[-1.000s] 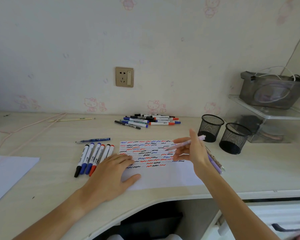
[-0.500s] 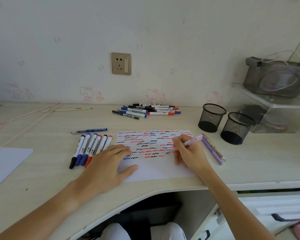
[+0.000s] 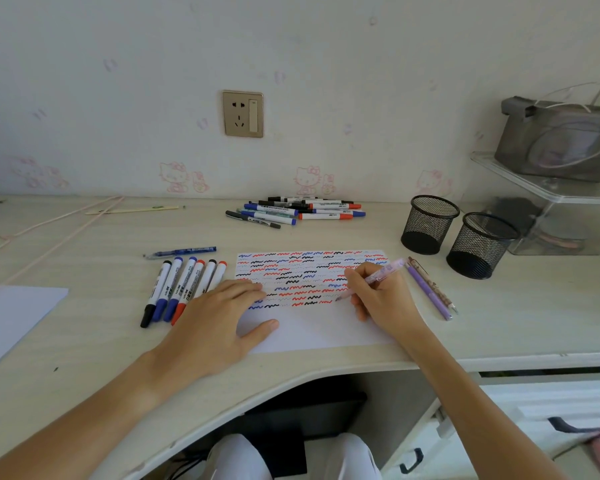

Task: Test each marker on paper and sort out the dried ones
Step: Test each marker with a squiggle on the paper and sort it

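Lilac plastic pen (image 3: 378,277) was gripped in the right hand (image 3: 381,296), tip touching the squiggle-covered white paper sheet (image 3: 312,327); left hand (image 3: 219,323) lay flat, fingers spread, holding nothing.

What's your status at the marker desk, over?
Left hand flat, pinning the test paper. Right hand gripping a lilac pen, tip on the paper by the last squiggle row. Nothing in the way.

white paper (image 3: 312,330) with red, blue, black squiggles, lilac pen (image 3: 378,277), 2 black mesh cups (image 3: 430,223)
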